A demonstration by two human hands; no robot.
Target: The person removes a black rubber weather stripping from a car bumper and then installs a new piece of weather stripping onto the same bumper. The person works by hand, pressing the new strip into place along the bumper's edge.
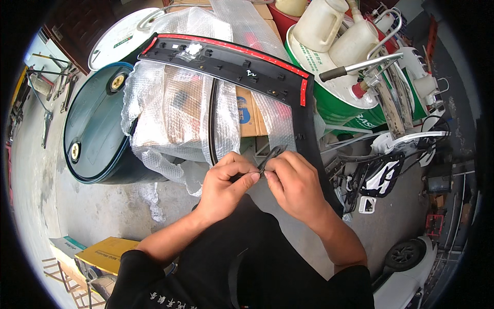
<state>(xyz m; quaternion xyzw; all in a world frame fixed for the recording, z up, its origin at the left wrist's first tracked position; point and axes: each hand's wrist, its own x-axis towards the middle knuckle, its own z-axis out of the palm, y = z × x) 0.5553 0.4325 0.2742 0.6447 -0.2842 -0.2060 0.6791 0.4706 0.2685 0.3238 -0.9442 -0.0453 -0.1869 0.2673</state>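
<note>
In front of my chest, my left hand (230, 183) and my right hand (294, 180) meet, thumbs and fingertips pinched together. Between them is a thin, dark, flexible strip (274, 153), bent into a small loop above the fingers; its exact kind I cannot make out. Just beyond lies a black plastic trim panel (226, 64), with red-backed adhesive tape (231, 47) along its far edge and short right end. Clips and a small clear bag (194, 49) sit on its face. A narrow black strip (212, 118) runs from the panel's near edge down towards my left hand.
Bubble wrap (170, 110) and a cardboard box (252, 110) are under the panel. A dark blue drum (98, 129) stands left; a green-and-white drum (339, 87) carries jugs and a pump at right. Metal parts (381, 175) lie right. A yellow box (108, 255) sits lower left.
</note>
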